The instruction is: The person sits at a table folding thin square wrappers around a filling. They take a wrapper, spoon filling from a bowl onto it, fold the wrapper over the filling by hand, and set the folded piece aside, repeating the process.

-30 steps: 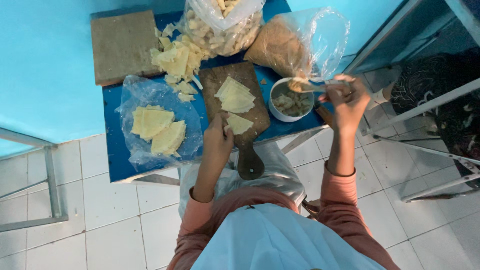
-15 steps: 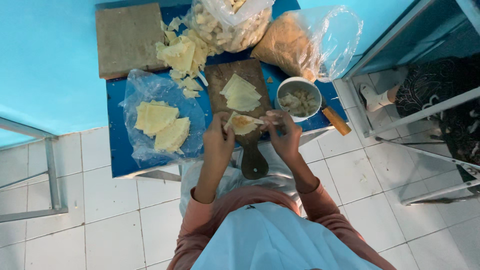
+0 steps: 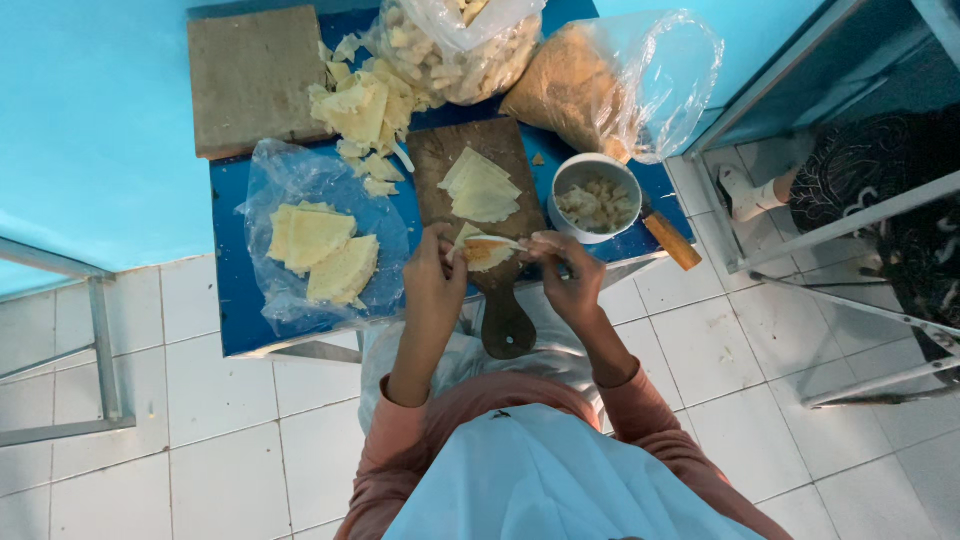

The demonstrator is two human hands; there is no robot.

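My left hand (image 3: 436,283) pinches the left edge of a pale yellow dough wrapper (image 3: 486,256) over the near end of a dark wooden cutting board (image 3: 431,160). My right hand (image 3: 566,275) is at the wrapper's right edge and holds a thin spoon (image 3: 505,241) that lies across it, with a bit of filling on the sheet. A small stack of more wrappers (image 3: 480,188) sits further up the board. A white bowl (image 3: 600,158) of chopped filling stands just right of the board.
On the blue table (image 3: 230,325) lie a plastic sheet with folded wrappers (image 3: 322,250), a pile of dough scraps (image 3: 358,108), a brown board (image 3: 250,75), two plastic bags (image 3: 610,85) and a wooden-handled knife (image 3: 672,240). Metal frames stand left and right; another person's foot (image 3: 745,192) is at right.
My right hand came from the bowl with the spoon over to the wrapper held by my left hand. Both hands now meet over the board's near end.
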